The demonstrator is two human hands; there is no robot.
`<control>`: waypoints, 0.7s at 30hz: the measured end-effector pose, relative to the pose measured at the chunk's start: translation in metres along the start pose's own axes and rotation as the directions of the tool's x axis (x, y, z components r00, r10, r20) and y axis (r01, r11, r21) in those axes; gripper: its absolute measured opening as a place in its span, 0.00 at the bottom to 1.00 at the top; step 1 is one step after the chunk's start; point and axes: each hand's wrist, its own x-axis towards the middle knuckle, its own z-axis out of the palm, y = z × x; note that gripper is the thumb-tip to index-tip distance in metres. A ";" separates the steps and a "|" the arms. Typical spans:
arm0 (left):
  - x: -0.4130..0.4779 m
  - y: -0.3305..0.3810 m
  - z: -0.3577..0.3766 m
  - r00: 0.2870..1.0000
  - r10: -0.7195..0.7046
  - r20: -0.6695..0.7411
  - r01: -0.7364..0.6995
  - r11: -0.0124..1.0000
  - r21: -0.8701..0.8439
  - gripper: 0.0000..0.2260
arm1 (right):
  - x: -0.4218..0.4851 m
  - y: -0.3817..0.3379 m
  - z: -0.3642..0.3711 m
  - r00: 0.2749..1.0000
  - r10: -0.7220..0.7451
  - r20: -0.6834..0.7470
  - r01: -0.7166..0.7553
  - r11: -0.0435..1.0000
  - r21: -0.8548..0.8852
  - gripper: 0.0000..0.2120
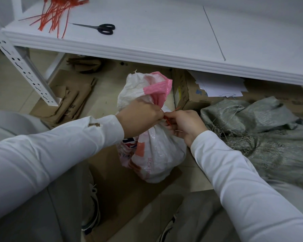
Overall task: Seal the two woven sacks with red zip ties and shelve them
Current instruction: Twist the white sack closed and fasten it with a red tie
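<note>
White woven sack with pink bands (156,154) stands on the floor between the person's knees, its long axis running up and away toward the shelf, its neck gathered. The left hand (140,117) is curled around that neck from the left. The right hand (184,124) meets it from the right, fingers pinching a thin red zip tie (168,122) that crosses the neck, tail poking up and rightward. Tightening probably means drawing that tail rightward, so the right hand is nearer. Just right lies one grey-green woven sack (252,123), with no tie visible. On the white metal shelf (164,41) lie one bundle of spare red ties (54,13), too many to count, and one pair of black scissors (101,28). There are two sacks in all.
</note>
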 end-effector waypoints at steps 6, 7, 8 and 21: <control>0.000 -0.001 0.000 0.986 0.149 -0.076 -0.133 0.973 0.191 0.12 | -0.003 -0.003 -0.005 1.000 0.010 0.025 -0.009 0.999 -0.035 0.07; 0.000 -0.002 0.000 0.989 0.136 -0.062 -0.121 0.971 0.207 0.14 | -0.003 -0.003 -0.005 0.999 0.009 0.032 -0.007 0.999 -0.039 0.07; 0.000 -0.004 0.001 0.992 0.121 -0.043 -0.109 0.970 0.219 0.15 | -0.003 -0.003 -0.004 0.999 0.008 0.038 -0.006 0.999 -0.045 0.06; 0.000 -0.004 0.001 0.997 0.026 -0.067 -0.019 0.994 0.104 0.12 | 0.002 -0.003 -0.009 0.999 0.013 0.042 -0.010 0.998 -0.057 0.03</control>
